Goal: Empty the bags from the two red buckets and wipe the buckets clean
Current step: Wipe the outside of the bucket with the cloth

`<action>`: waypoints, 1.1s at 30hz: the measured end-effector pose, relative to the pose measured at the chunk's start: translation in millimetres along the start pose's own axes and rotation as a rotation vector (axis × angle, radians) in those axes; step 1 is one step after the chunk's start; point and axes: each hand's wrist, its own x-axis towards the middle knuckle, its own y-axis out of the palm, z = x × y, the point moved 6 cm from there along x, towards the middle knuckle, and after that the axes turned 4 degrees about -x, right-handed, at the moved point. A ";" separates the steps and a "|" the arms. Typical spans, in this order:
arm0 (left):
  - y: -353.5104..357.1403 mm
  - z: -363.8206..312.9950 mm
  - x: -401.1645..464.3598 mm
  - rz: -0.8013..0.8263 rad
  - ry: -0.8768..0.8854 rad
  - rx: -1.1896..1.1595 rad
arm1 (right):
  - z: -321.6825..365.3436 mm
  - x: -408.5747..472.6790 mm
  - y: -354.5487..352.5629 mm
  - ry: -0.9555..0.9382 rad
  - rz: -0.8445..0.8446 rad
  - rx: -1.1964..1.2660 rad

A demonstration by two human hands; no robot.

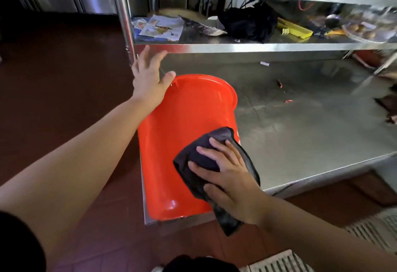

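Both arms are bare and reach forward and down from the near edge of the view. The left arm stretches out nearly straight, its forearm running diagonally up toward the middle. The left hand is opened wide, palm facing down and forward, with the 4 fingers spread and straight and the thumb angled off to the right; the heel of the palm sits lowest. The right arm comes in from the lower right with the wrist bent slightly. The right hand lies palm down, its fingers splayed and lightly bent, pressing flat, knuckles facing the camera.
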 end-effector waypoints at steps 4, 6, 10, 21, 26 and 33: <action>14.2 -8.8 5.0 0.185 0.068 0.013 | 6.1 -8.7 2.9 -0.037 0.009 0.003; 13.9 -7.6 5.7 0.230 0.039 -0.034 | 4.8 2.9 1.9 -0.082 0.032 -0.051; 6.9 -2.5 3.7 0.210 0.020 -0.024 | -5.8 52.8 -1.1 -0.083 0.053 -0.138; 7.0 1.0 8.4 0.207 0.100 0.011 | -46.4 140.8 -15.9 0.126 -0.074 -0.202; -1.0 2.0 0.1 0.202 0.073 0.009 | -22.5 92.6 -5.8 0.056 -0.053 -0.169; -10.1 3.3 3.0 0.187 -0.023 0.173 | 9.0 7.4 9.5 -0.145 -0.031 -0.138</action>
